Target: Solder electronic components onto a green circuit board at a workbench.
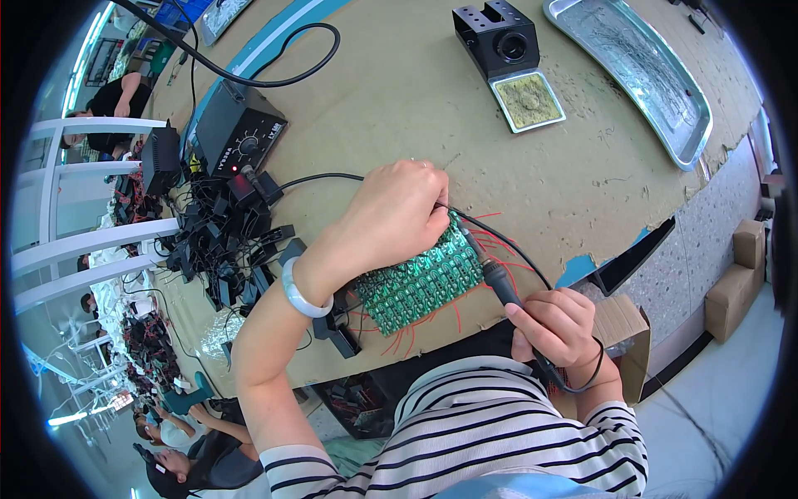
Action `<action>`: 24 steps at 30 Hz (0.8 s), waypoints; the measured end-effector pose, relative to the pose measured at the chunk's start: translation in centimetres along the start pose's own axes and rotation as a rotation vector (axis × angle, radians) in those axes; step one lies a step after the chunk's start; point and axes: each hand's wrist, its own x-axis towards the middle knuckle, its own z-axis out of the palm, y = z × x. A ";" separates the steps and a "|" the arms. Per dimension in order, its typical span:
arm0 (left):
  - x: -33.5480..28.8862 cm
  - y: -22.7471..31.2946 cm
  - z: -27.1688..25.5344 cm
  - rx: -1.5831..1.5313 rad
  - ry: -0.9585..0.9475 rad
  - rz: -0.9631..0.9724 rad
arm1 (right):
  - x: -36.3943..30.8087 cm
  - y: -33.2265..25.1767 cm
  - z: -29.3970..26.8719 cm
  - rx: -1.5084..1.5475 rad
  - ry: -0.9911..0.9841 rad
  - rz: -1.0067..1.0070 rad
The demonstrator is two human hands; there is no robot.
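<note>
A green circuit board panel [421, 284] with rows of small parts lies on the work surface, and thin red wires [490, 241] stick out around its edges. My right hand [555, 329] grips a soldering iron [502, 283] by its dark handle; the tip points at the board's right edge, and I cannot tell if it touches. Over the board's far part is my left hand [397, 209], its fingers curled together and turned down. Whatever they pinch is hidden beneath them. A black cable passes by the left hand and loops toward the right one.
A soldering station [241, 133] stands left, beside a heap of black parts and cables [218, 224]. Far ahead are an iron stand [497, 41] with a yellowish sponge tray [529, 101] and a metal tray [690, 150]. Other people sit along the left; cardboard boxes [736, 283] stand at right.
</note>
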 end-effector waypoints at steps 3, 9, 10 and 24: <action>0.0 -0.1 0.1 0.001 0.006 0.004 | 0.1 0.0 0.1 0.000 0.002 0.004; 0.2 0.1 -0.1 -0.010 -0.002 0.004 | 0.1 -0.1 -0.4 0.024 0.008 0.050; 0.1 0.1 -0.2 0.018 -0.025 -0.005 | 0.0 -0.1 -0.6 0.043 0.007 0.063; 0.4 0.1 -0.3 0.051 -0.044 -0.012 | -1.6 -0.9 -3.5 0.041 -0.019 0.128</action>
